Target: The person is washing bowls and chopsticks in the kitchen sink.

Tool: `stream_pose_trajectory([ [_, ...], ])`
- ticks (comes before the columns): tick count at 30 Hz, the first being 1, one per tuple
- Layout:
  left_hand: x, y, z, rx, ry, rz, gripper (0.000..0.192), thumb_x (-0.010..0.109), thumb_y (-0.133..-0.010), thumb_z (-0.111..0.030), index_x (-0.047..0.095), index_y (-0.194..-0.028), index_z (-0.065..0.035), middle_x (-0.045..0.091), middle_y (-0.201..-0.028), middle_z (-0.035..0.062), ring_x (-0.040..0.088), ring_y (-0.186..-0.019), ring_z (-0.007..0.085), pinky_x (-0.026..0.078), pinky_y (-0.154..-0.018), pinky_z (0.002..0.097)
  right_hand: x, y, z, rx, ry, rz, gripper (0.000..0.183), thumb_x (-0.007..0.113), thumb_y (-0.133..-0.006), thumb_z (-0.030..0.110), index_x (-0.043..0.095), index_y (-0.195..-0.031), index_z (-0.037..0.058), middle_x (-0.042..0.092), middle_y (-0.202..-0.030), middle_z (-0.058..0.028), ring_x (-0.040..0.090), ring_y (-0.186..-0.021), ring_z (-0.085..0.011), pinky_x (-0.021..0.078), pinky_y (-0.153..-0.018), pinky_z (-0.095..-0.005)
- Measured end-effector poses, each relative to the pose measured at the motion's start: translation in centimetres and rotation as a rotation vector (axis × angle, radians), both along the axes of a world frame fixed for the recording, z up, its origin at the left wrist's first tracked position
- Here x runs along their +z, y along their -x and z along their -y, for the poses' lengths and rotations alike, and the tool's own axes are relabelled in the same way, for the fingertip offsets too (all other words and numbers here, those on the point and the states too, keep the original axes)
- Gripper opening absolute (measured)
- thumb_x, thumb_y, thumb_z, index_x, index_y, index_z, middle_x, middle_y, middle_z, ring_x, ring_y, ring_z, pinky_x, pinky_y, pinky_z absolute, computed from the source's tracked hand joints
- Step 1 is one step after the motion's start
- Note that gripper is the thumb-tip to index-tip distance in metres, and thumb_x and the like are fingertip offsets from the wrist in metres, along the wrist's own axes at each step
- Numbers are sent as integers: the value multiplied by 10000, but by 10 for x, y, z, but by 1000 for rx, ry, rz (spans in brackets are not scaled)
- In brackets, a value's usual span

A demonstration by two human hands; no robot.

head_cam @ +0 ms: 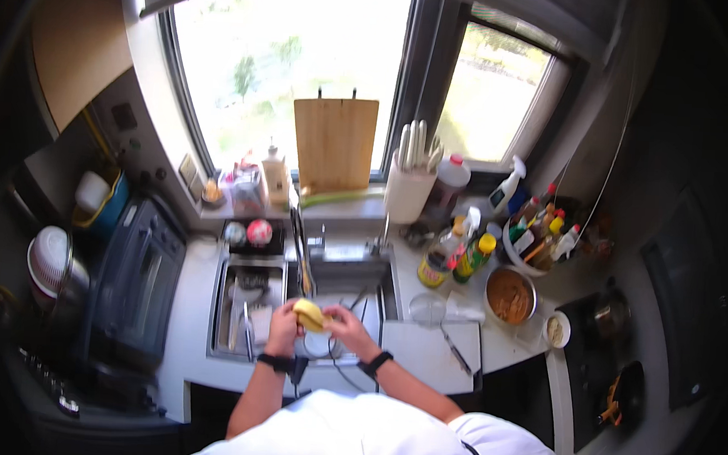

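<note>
Over the double sink [392,273], my left hand [284,329] grips a yellow, rounded item [308,314] that could be a peeled potato or a sponge; its kind cannot be told. The fingers of my right hand [349,332] touch its right end, closed on something small there that I cannot make out. Below the hands, a round whitish dish [319,345] lies in the right basin. Right of the sink is a white cutting board [419,350], with a knife [455,351] lying on its right part.
A metal bowl of brown paste [510,296] and a small white bowl [558,330] stand right of the board. The tall faucet [300,242] rises behind my hands. Bottles [474,257] crowd the back right. A toaster oven [138,282] stands left, a pan [626,393] on the hob at right.
</note>
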State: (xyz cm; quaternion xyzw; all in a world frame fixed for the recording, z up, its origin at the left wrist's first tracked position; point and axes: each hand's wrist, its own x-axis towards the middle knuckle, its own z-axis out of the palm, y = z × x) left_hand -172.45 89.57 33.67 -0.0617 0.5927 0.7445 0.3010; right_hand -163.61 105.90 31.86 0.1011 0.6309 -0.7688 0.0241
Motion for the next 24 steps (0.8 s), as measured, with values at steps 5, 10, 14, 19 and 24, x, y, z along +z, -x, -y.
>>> stream_pose_trajectory([
  [5, -24, 1, 7, -66, 51, -251, 278, 488, -992, -254, 608, -1159, -68, 656, -944, 33, 631, -797, 101, 512, -639, 248, -14, 11, 1, -8, -140, -159, 269, 658, -911, 306, 633, -994, 51, 607, -872, 6, 547, -805, -88, 461, -729, -252],
  [10, 3, -20, 5, 88, -215, -59, 333, 564, -956, -232, 466, -1221, -57, 595, -957, 26, 592, -785, 104, 504, -741, 243, 6, 8, 13, -107, -101, -168, 275, 655, -903, 277, 617, -899, 5, 627, -784, -33, 552, -671, -102, 468, -637, -255],
  [14, -22, -39, 4, 126, -304, -20, 300, 530, -963, -162, 441, -1226, -48, 575, -1057, 65, 592, -907, 118, 486, -848, 255, -4, 7, 16, -138, -34, -84, 259, 647, -899, 238, 604, -864, -15, 626, -758, -48, 567, -666, -111, 472, -623, -268],
  [19, -26, -48, -9, 141, -264, -149, 273, 509, -953, -112, 414, -1203, -53, 538, -1076, 90, 581, -923, 139, 491, -816, 250, -29, -4, 26, -118, -252, -169, 217, 586, -914, 203, 592, -917, -14, 644, -807, -93, 605, -703, -148, 489, -662, -303],
  [24, -36, -44, -10, 76, -167, -194, 197, 507, -947, -109, 447, -1133, -89, 528, -1011, 53, 588, -877, 134, 517, -732, 258, -8, 0, 25, -151, -354, -221, 243, 548, -932, 226, 579, -894, -12, 646, -794, -156, 634, -718, -239, 481, -658, -335],
])
